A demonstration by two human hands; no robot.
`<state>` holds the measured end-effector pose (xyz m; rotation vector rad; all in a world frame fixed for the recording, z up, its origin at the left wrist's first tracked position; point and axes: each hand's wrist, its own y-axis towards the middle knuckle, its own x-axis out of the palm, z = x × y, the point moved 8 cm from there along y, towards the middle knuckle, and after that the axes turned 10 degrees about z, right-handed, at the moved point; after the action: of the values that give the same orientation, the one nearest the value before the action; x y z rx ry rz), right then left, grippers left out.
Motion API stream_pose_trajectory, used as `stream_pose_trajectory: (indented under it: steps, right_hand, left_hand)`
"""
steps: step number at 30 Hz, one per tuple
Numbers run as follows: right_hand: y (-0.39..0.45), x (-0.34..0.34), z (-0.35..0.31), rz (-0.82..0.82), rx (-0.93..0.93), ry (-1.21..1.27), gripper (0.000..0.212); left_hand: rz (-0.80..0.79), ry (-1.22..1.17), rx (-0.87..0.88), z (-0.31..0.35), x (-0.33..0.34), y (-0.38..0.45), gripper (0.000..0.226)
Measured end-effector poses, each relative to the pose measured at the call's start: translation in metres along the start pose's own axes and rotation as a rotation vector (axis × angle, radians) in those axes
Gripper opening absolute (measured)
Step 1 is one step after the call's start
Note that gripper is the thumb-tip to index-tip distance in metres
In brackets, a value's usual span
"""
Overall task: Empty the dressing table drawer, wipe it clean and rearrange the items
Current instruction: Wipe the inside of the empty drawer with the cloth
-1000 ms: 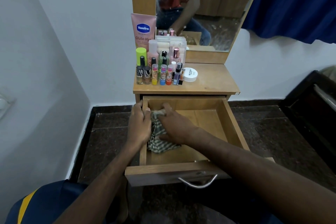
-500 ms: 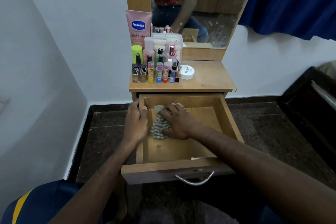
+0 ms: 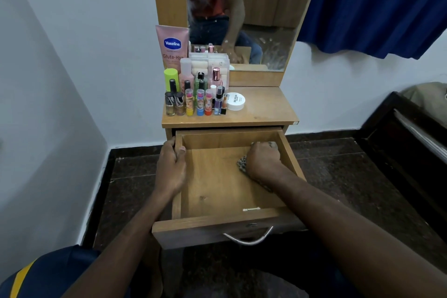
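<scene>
The drawer [image 3: 225, 191] is pulled fully out of the dressing table [image 3: 261, 109], a plain wooden box with a curved metal handle [image 3: 249, 239] at its 6 o'clock front. A striped cloth [image 3: 242, 163] lies bunched on its floor toward 2 o'clock, near the right wall. The cosmetics [image 3: 196, 94] stand upright in tight rows on the tabletop at 11 o'clock.
</scene>
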<state>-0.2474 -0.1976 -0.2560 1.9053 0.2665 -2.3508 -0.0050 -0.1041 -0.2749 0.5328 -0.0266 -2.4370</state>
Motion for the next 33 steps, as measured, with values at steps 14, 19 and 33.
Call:
stream_pose_trajectory:
  steps: [14,19,33]
  right_hand:
    - [0.006,0.012,-0.005,-0.122,0.063,-0.205,0.039]
    - [0.013,0.013,-0.013,-0.143,-0.035,-0.34,0.012]
    - [-0.053,0.011,0.011,-0.562,-0.37,-0.194,0.008]
  left_hand:
    - [0.033,0.013,0.004,0.001,0.003,0.002,0.04]
    - [0.014,0.004,0.023,0.004,0.0,-0.001,0.041]
    - [0.038,-0.041,-0.041,0.006,-0.002,-0.004,0.039]
